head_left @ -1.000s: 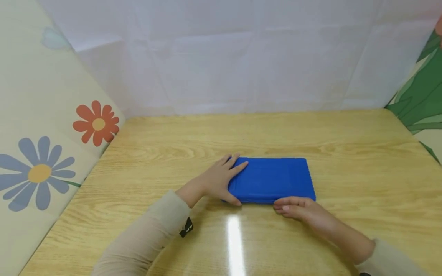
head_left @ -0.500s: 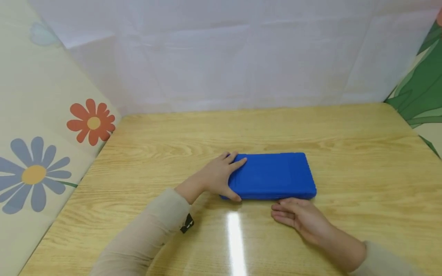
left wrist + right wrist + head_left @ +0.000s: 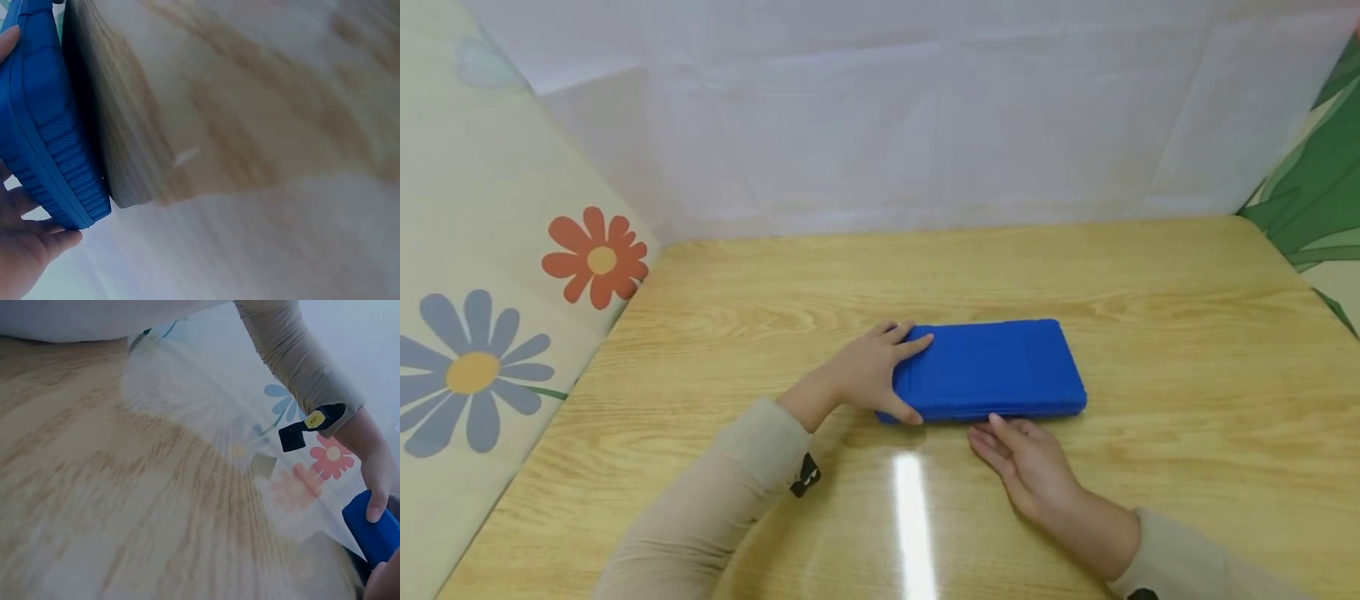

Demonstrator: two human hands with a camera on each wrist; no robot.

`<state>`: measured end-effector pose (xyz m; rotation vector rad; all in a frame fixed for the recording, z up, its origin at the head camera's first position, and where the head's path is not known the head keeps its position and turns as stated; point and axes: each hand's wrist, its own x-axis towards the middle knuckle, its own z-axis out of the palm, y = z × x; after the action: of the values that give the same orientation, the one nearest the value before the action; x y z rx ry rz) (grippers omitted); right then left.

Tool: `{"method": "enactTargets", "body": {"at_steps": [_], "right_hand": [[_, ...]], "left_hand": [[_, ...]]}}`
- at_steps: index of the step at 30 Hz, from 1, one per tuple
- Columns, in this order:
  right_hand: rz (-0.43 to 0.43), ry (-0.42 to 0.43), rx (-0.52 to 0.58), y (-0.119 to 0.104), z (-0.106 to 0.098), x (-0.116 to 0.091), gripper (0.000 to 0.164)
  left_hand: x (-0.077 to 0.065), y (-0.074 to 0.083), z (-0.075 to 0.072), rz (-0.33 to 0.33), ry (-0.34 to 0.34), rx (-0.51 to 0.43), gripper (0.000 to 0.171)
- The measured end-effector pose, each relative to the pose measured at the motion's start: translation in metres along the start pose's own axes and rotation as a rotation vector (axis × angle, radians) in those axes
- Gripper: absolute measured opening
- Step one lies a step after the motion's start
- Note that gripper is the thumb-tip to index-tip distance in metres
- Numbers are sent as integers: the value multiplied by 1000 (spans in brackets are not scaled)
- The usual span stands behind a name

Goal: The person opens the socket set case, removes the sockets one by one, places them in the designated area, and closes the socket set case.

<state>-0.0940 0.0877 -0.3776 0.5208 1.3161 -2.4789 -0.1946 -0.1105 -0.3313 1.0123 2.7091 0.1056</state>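
Note:
A flat blue plastic case [image 3: 992, 367] with rounded corners lies closed on the wooden table. My left hand [image 3: 872, 371] holds its left end, the thumb along the near side and the fingers spread over the top and far corner. In the left wrist view, ribbed ridges show on the end of the case [image 3: 53, 137], with fingers [image 3: 59, 244] around it. At the near side, my right hand [image 3: 1037, 475] touches the case with its thumb tip at the front edge. Its other fingers lie just in front, partly hidden below the thumb.
The wood-grain table [image 3: 737, 292] stretches around the case, with a bright light reflection [image 3: 913, 525] in front. A white sheet [image 3: 880, 125] hangs behind the table. Flower-patterned panels [image 3: 475, 250] stand at both sides.
My right hand has slid left along the case's near side and turned, bringing its thumb up to the front edge. My left hand keeps its hold on the left end.

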Motion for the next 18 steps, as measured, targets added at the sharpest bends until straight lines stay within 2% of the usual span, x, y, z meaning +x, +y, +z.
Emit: {"method": "enactTargets", "body": {"at_steps": [3,10,15,18], "right_hand": [[-3,25,-37,0,0,2,22],[-16,22,-98,1,2,3,30],[15,34,-152,1,2,1,36],[33,26,-187,3,2,-1,34]], "left_hand": [[1,2,0,-14,-4,-4,101],[-4,2,-5,-27,-27,-21,101],[-7,0,-7,-37,-42,-43,100],[-10,-1,-7,-48,-55,-56,100]]}}
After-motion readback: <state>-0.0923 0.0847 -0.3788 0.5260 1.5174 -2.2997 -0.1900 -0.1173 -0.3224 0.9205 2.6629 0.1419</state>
